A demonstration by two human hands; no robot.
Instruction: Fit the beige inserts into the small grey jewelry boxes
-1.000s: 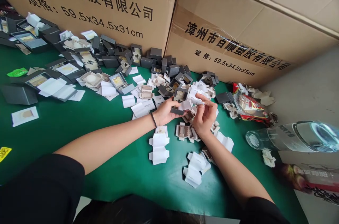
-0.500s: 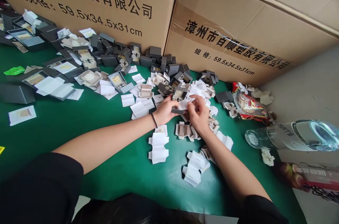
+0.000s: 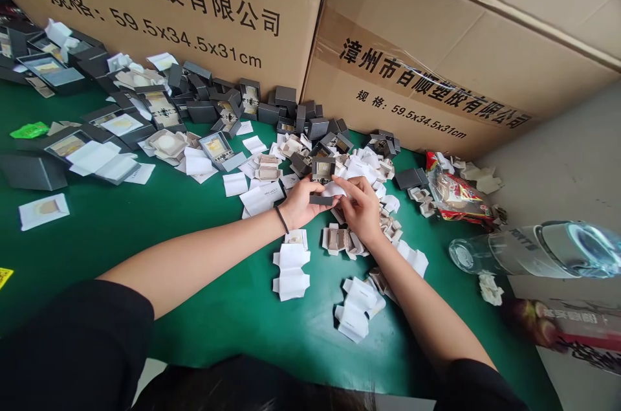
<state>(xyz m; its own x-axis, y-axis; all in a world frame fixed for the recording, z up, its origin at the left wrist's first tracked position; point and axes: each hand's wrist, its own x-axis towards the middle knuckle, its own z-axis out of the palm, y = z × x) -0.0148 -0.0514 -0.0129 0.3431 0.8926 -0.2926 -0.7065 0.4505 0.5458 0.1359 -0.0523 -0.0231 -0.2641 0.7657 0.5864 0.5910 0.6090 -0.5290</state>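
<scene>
My left hand (image 3: 301, 204) is closed around a small dark grey hinged box (image 3: 322, 179), its lid standing open towards me. A white paper insert (image 3: 336, 189) sits at the box's mouth, and the fingers of my right hand (image 3: 359, 209) press on it from the right. Both hands hover just above the green table (image 3: 145, 230), in front of a pile of small grey boxes (image 3: 310, 129) and loose white inserts (image 3: 369, 162). A black band circles my left wrist.
Two large cardboard cartons (image 3: 398, 55) stand along the back. Bigger open grey boxes (image 3: 72, 152) lie at the left. Folded white inserts (image 3: 291, 272) lie near my arms. A snack packet (image 3: 458, 197) and a clear bottle (image 3: 528, 249) on its side are at the right.
My right hand came down from a raised position, bringing the white insert to the box in my left hand. The box now sits a little higher with its lid upright.
</scene>
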